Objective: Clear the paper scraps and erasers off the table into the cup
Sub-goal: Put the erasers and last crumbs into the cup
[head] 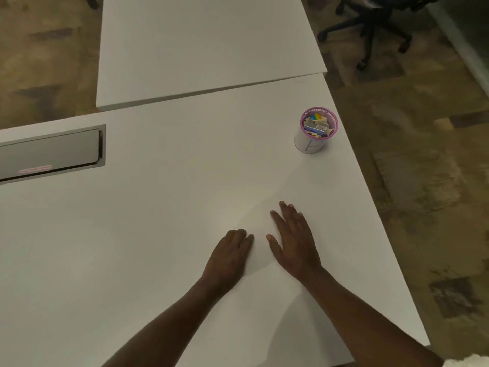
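White bench (185, 168) shows no scraps or erasers left; they fill the purple-rimmed cup (315, 133) at two o'clock. Left hand (230, 256) and right hand (293, 243) rest flat, empty. The task looks finished.

Purple-rimmed cup (315, 133) upright near table edge; holds scraps, erasers.

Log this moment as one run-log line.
cup: filled, upright | table: no scraps visible | left hand: flat, empty | right hand: flat, empty

White table (158, 234), purple-rimmed white cup (311, 143), mottled brown floor (423, 154).
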Demonstrator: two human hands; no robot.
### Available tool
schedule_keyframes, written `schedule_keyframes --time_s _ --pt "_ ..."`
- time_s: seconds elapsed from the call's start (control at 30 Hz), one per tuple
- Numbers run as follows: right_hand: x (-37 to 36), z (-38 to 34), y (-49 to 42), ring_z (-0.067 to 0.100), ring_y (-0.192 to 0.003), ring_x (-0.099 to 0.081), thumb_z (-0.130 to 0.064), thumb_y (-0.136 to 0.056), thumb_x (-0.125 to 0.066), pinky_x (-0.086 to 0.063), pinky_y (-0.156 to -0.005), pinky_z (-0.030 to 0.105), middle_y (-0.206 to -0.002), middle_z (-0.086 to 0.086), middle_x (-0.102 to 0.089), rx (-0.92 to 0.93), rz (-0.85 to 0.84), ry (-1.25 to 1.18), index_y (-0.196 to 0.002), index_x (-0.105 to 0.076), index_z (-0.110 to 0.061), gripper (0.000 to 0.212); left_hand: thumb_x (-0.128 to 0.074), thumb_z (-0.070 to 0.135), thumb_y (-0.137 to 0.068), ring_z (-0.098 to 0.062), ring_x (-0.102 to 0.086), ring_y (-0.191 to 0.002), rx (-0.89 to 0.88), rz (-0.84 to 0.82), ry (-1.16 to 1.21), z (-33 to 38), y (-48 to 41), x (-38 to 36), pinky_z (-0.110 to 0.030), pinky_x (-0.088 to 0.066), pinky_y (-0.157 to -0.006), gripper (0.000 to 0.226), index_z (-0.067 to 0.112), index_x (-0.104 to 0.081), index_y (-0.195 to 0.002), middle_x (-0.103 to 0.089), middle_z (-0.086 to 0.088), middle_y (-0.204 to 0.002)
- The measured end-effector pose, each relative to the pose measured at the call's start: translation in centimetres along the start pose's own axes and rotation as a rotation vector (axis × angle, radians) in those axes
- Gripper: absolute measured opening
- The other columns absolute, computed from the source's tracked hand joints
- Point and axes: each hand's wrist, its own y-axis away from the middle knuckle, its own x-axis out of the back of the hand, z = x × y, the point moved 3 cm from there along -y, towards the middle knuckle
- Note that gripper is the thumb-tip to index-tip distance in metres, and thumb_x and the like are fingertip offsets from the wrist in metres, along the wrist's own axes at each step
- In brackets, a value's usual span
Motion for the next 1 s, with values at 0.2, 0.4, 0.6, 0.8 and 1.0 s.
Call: schedule_keyframes --time_s 0.2,0.4,0.6,0.8,1.0 --pt "-0.9 0.6 0.2 0.023 -0.155 -0.011 -0.045 -0.102 -0.038 -0.02 -0.124 0.043 -0.168 0.005 -0.012 0.027 0.035 0.028 -0.156 -0.028 -0.02 0.06 -0.049 -0.003 -0.083 -0.025 -0.05 -0.07 -0.146 -0.042 -0.053 0.1 -1.7 1.3 -0.034 -0.045 -0.058 0.015 0.007 -0.059 -0.089 -0.057 -0.01 -0.085" --pt "-1.1 0.8 0.3 0.023 -0.155 -0.013 -0.044 -0.101 -0.042 -0.023 -0.123 0.043 -0.167 0.003 -0.013 0.027 0.054 0.013 -0.156 -0.028 -0.021 0.061 -0.029 0.009 -0.085 -0.02 -0.048 -0.071 -0.208 -0.137 -0.085 -0.4 -2.5 1.7 -0.03 -0.042 -0.059 0.025 0.015 -0.052 -0.093 -0.054 -0.003 -0.086" --pt "-1.4 0.9 0.3 0.022 -0.155 -0.012 -0.045 -0.101 -0.04 -0.022 -0.124 0.042 -0.168 0.003 -0.011 0.02 0.057 0.013 -0.157 -0.026 -0.022 0.062 -0.05 0.012 -0.088 -0.024 -0.046 -0.073 -0.055 -0.277 0.019 -1.1 -5.7 1.3 -0.036 -0.041 -0.064 0.005 0.011 -0.05 -0.092 -0.053 -0.007 -0.088" --pt "-1.9 1.0 0.4 0.023 -0.155 -0.014 -0.047 -0.1 -0.042 -0.023 -0.123 0.043 -0.168 0.003 -0.013 0.024 0.073 -0.022 -0.157 -0.025 -0.022 0.065 -0.048 0.014 -0.098 -0.009 -0.05 -0.063 0.305 -0.152 0.481 0.8 -14.0 3.6 -0.024 -0.036 -0.06 0.016 0.006 -0.056 -0.087 -0.059 0.002 -0.076" --pt "-1.9 1.0 0.4 0.022 -0.155 -0.014 -0.049 -0.1 -0.042 -0.024 -0.123 0.042 -0.168 0.003 -0.013 0.006 0.076 -0.029 -0.157 -0.028 -0.024 0.064 -0.056 0.012 -0.095 -0.014 -0.059 -0.077 0.384 0.132 0.639 3.7 -23.9 7.4 -0.025 -0.045 -0.067 0.013 0.01 -0.068 -0.096 -0.07 0.001 -0.089"
